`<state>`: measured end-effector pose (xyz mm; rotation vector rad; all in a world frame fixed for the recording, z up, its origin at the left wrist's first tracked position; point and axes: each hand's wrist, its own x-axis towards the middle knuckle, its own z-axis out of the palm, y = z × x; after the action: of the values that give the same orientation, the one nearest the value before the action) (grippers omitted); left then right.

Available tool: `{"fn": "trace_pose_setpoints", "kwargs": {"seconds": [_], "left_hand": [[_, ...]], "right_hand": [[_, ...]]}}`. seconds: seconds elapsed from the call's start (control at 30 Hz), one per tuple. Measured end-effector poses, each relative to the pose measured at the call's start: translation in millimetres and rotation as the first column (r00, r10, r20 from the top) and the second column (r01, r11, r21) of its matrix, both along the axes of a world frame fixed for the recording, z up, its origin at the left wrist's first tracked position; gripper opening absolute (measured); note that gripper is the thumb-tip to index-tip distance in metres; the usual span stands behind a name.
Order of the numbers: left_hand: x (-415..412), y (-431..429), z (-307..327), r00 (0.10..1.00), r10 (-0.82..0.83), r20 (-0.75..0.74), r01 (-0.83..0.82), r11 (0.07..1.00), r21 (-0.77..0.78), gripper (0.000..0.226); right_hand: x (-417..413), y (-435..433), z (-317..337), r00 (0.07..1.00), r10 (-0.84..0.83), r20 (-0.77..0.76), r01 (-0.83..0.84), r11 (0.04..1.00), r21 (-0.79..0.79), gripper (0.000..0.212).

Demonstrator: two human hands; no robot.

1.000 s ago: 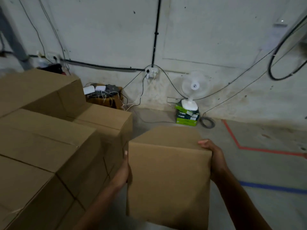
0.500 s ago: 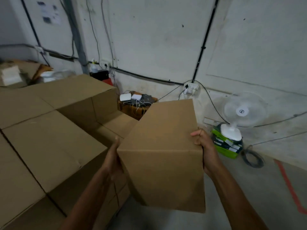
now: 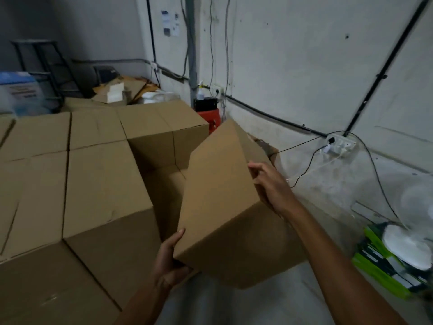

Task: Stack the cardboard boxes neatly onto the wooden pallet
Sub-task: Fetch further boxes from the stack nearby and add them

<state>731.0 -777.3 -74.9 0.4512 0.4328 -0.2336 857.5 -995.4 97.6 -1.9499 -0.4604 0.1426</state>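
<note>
Head view: I hold one cardboard box (image 3: 218, 195) in the air with both hands, tilted, its far end raised toward the wall (image 3: 293, 66). My left hand (image 3: 168, 261) supports the near lower corner; its grip is curled under the box, thumb lying up the side face. My right hand (image 3: 269, 184) holds the upper right edge, its grip curled onto the top face. The box hangs just right of the stacked boxes (image 3: 100, 184); contact with them cannot be determined. A blurred white fan (image 3: 407, 242) stands on green packages (image 3: 384, 275) at far right.
</note>
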Motion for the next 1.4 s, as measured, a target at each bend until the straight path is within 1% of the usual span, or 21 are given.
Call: {"fn": "trace_pose_setpoints", "kwargs": {"seconds": [0.07, 0.13, 0.2, 0.3, 0.37, 0.47, 0.57, 0.67, 0.73, 0.8, 0.87, 0.9, 0.97, 1.0, 1.03, 1.07, 1.13, 1.2, 1.27, 1.3, 1.4], "left_hand": [[1, -7, -11, 0.994, 0.098, -0.048, -0.100, 0.993, -0.057, 0.056], [8, -8, -24, 0.982, 0.157, -0.100, -0.168, 0.981, -0.103, 0.055], [17, -5, -36, 0.972, 0.193, -0.134, -0.207, 0.973, -0.101, 0.058], [32, 4, -52, 0.942, 0.249, -0.224, -0.280, 0.952, -0.120, 0.060], [42, 5, -69, 0.926, 0.279, -0.254, -0.320, 0.938, -0.134, 0.058], [61, 2, -93, 0.884, 0.373, -0.283, -0.422, 0.896, -0.136, 0.052], [78, 4, -114, 0.806, 0.483, -0.342, -0.552, 0.821, -0.143, 0.059], [82, 9, -133, 0.693, 0.581, -0.427, -0.677, 0.728, -0.108, 0.070], [85, 13, -137, 0.614, 0.627, -0.480, -0.737, 0.673, -0.063, 0.070], [90, 16, -138, 0.522, 0.647, -0.556, -0.780, 0.626, -0.005, 0.063], [92, 16, -135, 0.477, 0.655, -0.587, -0.801, 0.598, 0.016, 0.062], [92, 15, -133, 0.449, 0.658, -0.605, -0.817, 0.576, 0.020, 0.061], [88, 12, -132, 0.428, 0.646, -0.633, -0.798, 0.599, 0.072, 0.048], [87, 10, -128, 0.432, 0.635, -0.640, -0.781, 0.619, 0.088, 0.041], [85, 8, -131, 0.433, 0.632, -0.643, -0.782, 0.618, 0.082, 0.035], [84, 5, -131, 0.428, 0.645, -0.634, -0.778, 0.619, 0.105, 0.031], [84, -3, -123, 0.458, 0.667, -0.588, -0.758, 0.639, 0.134, 0.026], [83, -10, -109, 0.466, 0.665, -0.584, -0.771, 0.629, 0.101, 0.027], [82, -17, -107, 0.431, 0.685, -0.587, -0.813, 0.577, 0.076, 0.039], [84, -20, -108, 0.409, 0.691, -0.597, -0.831, 0.552, 0.070, 0.039], [83, -26, -108, 0.341, 0.744, -0.575, -0.841, 0.515, 0.167, 0.032]], "right_hand": [[20, 18, -4, 0.994, 0.107, 0.037, -0.102, 0.987, -0.123, 0.046], [38, 38, -12, 0.979, 0.202, 0.023, -0.192, 0.958, -0.213, 0.046], [52, 60, -21, 0.961, 0.276, 0.014, -0.260, 0.919, -0.296, 0.048], [71, 89, -31, 0.935, 0.355, 0.021, -0.323, 0.873, -0.365, 0.049], [81, 102, -40, 0.914, 0.405, 0.028, -0.363, 0.846, -0.390, 0.049], [98, 124, -58, 0.861, 0.508, 0.015, -0.446, 0.770, -0.456, 0.050], [112, 148, -73, 0.816, 0.578, -0.005, -0.501, 0.702, -0.507, 0.052], [115, 172, -82, 0.766, 0.643, 0.001, -0.539, 0.641, -0.546, 0.055], [114, 186, -88, 0.734, 0.679, 0.013, -0.552, 0.607, -0.572, 0.056], [114, 197, -95, 0.697, 0.717, 0.026, -0.568, 0.574, -0.589, 0.061], [113, 201, -104, 0.616, 0.787, 0.022, -0.600, 0.488, -0.634, 0.077], [112, 201, -108, 0.558, 0.830, 0.007, -0.609, 0.415, -0.676, 0.090], [111, 197, -120, 0.419, 0.908, -0.012, -0.573, 0.253, -0.780, 0.116], [112, 195, -125, 0.352, 0.936, -0.009, -0.531, 0.192, -0.826, 0.125], [112, 192, -131, 0.298, 0.955, -0.002, -0.489, 0.150, -0.859, 0.129], [113, 190, -136, 0.259, 0.966, 0.011, -0.459, 0.133, -0.879, 0.128], [113, 185, -145, 0.238, 0.971, 0.038, -0.459, 0.147, -0.876, 0.125], [114, 181, -150, 0.237, 0.970, 0.049, -0.497, 0.164, -0.852, 0.122], [112, 174, -158, 0.232, 0.971, 0.061, -0.510, 0.175, -0.842, 0.115], [110, 170, -163, 0.249, 0.965, 0.078, -0.500, 0.197, -0.843, 0.110], [104, 157, -181, 0.305, 0.938, 0.163, -0.441, 0.290, -0.849, 0.100]]}}
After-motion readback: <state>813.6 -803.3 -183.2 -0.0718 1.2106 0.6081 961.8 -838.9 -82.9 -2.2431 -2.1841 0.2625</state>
